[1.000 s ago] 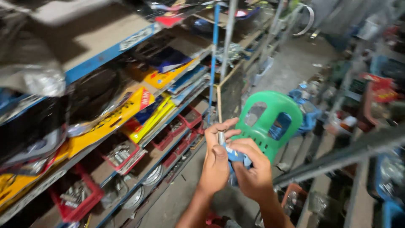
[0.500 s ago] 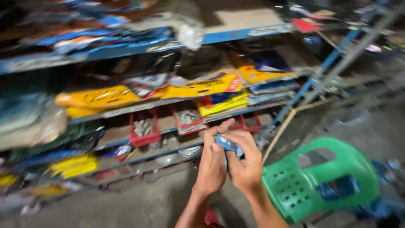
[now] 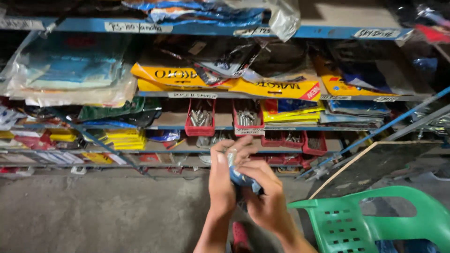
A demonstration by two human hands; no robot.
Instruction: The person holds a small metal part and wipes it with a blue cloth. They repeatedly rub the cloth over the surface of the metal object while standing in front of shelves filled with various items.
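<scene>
We grip a small blue packet [image 3: 241, 180] with both hands, our left hand [image 3: 221, 180] and right hand [image 3: 265, 194] clamped together around it above the concrete floor [image 3: 93, 215], facing the blue metal shelves [image 3: 197, 29], a green plastic chair [image 3: 375, 222] at our right.

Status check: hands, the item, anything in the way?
Left hand and right hand both on small blue item. Metal bolt-like piece sticking up. Green plastic chair close right.
</scene>
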